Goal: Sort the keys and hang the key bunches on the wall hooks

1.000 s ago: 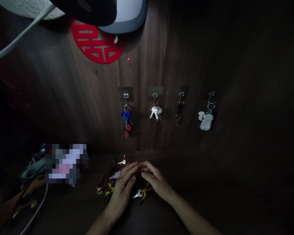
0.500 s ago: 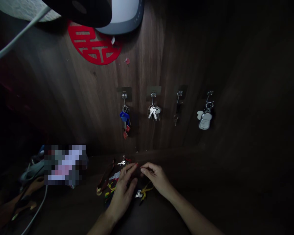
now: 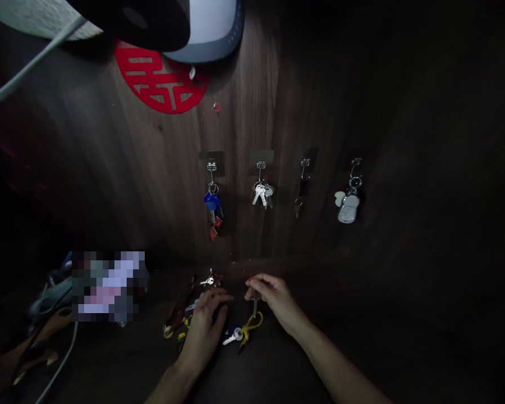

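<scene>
My right hand [image 3: 273, 294] is pinched at the fingertips on a key [image 3: 255, 306], whose metal blade hangs below the fingers. A bit of red cord [image 3: 247, 272] shows just beyond them. Directly beneath lies a silver key [image 3: 233, 336] with a yellow cord [image 3: 246, 331] on the dark surface. My left hand [image 3: 206, 322] holds nothing visible; its fingers stretch out over a loose pile of keys and partly hide it. Around that hand are a bright key [image 3: 207, 281], a brown strap [image 3: 179, 311] and green-yellow cord [image 3: 182, 338].
On the wooden wall, hooks carry blue-headed keys [image 3: 212, 201], silver keys [image 3: 260, 194], a small key [image 3: 298, 207] and a pale keyring tag [image 3: 348, 209]. A red paper cut-out [image 3: 164, 90] and a cap [image 3: 210, 33] are above. A cable [image 3: 69, 350] runs at left.
My left hand has drawn back left and slightly down, away from the right. My right hand has shifted slightly right, and a key now shows hanging from its fingers.
</scene>
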Demonstrator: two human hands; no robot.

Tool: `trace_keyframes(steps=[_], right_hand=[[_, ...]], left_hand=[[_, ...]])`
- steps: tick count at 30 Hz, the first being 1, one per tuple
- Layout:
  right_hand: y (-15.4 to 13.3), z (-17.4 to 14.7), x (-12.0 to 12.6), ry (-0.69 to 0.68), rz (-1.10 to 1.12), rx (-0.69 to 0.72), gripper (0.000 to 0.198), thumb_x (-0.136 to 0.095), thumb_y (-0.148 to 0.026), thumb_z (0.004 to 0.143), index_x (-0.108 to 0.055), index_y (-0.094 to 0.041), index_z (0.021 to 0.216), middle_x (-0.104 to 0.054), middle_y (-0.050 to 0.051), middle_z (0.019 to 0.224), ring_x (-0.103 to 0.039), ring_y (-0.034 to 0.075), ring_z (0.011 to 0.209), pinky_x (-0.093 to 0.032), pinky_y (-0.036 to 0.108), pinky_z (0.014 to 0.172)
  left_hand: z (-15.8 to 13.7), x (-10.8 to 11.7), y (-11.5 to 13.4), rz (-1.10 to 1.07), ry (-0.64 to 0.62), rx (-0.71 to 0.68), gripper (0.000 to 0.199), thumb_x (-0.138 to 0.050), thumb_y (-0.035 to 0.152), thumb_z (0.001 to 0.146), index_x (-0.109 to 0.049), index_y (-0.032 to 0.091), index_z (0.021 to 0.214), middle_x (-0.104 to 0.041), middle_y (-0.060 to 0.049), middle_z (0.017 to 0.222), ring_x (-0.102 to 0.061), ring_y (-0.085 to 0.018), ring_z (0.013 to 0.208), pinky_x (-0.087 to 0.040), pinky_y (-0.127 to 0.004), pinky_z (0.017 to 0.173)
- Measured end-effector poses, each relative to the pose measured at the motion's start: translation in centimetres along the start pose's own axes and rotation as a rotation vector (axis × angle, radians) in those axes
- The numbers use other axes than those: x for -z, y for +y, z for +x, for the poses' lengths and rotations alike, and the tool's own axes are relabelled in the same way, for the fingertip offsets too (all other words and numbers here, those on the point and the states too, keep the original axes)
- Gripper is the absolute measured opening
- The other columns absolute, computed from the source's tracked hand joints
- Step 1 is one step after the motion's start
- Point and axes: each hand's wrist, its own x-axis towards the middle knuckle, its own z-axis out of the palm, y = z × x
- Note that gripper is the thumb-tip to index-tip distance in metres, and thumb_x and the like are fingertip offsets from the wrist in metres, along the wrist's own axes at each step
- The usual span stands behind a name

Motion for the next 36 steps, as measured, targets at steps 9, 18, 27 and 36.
trace_keyframes(steps=[9, 18, 27, 36], right_hand=[[-0.3, 0.7, 1.6, 0.185, 0.240, 0.046, 0.031, -0.075, -0.044, 0.064, -0.068, -0.016, 0.074, -0.065, 0.001, 0.062, -0.062, 0.014, 0.064, -0.049, 0.031, 0.070], [-4.3, 2.2, 3.7, 0.390, 0.312, 0.203, 0.028, -0.079, -0.040, 0.058, -0.068, -0.017, 0.071, -0.064, -0.002, 0.060, -0.060, 0.011, 0.060, -0.051, 0.028, 0.068], [-12.1, 5.5, 6.2, 0.493, 0.288, 0.450, 0.022, -0.078, -0.033, 0.058, -0.066, -0.017, 0.068, -0.063, -0.004, 0.058, -0.061, 0.009, 0.058, -0.052, 0.023, 0.065], [-15.4, 8.2, 7.7, 0.517, 0.188, 0.479, 0.015, -0.072, -0.029, 0.065, -0.064, -0.017, 0.069, -0.064, -0.003, 0.058, -0.063, 0.009, 0.057, -0.048, 0.018, 0.053]], left_hand=[[-0.3, -0.5, 0.9, 0.220, -0.231, -0.111, 0.024, -0.049, 0.013, 0.083, -0.066, 0.025, 0.094, -0.066, -0.003, 0.099, -0.059, -0.022, 0.095, -0.043, -0.042, 0.089], [-0.3, -0.7, 0.7, 0.242, -0.220, -0.144, 0.023, -0.048, 0.014, 0.083, -0.066, 0.025, 0.094, -0.066, -0.004, 0.098, -0.059, -0.022, 0.093, -0.044, -0.040, 0.086], [-0.3, -1.2, 0.7, 0.256, -0.182, -0.147, 0.018, -0.050, 0.015, 0.083, -0.064, 0.024, 0.090, -0.065, -0.003, 0.094, -0.060, -0.021, 0.091, -0.045, -0.037, 0.082], [-0.3, -1.2, 0.9, 0.269, -0.174, -0.145, 0.017, -0.049, 0.016, 0.084, -0.063, 0.024, 0.089, -0.065, -0.003, 0.094, -0.059, -0.021, 0.090, -0.044, -0.036, 0.081]])
